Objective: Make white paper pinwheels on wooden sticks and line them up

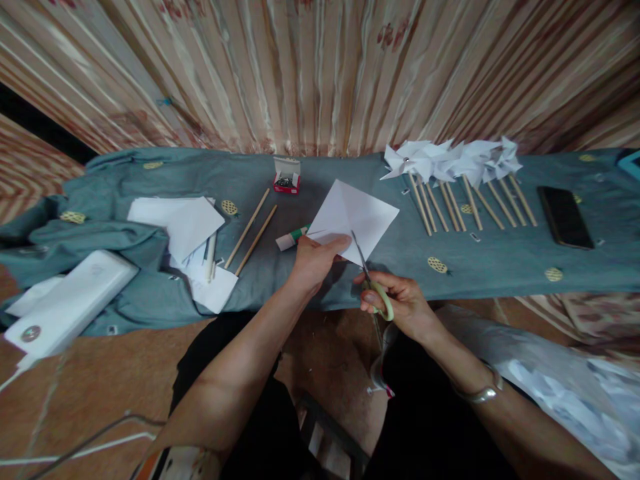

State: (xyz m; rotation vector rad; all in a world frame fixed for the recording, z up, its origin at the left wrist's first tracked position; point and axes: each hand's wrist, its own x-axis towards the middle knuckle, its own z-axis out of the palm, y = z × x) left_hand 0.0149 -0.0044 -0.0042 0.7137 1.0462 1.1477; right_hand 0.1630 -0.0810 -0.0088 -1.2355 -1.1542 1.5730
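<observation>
My left hand [313,260] pinches the near corner of a creased white paper square [356,215] held over the grey-blue cloth [300,287]. My right hand [395,303] grips scissors [367,277] with pale green handles; the blades point up into the paper's near edge. A glue stick [291,239] lies just left of my left hand. Two wooden sticks [253,230] lie further left.
Several finished white paper pinwheels on sticks [450,173] lie in a row at the right, with a black phone [565,217] beyond them. A small red box of pins [287,179] stands at the back. Loose white paper [183,227] and a white box [70,300] sit left.
</observation>
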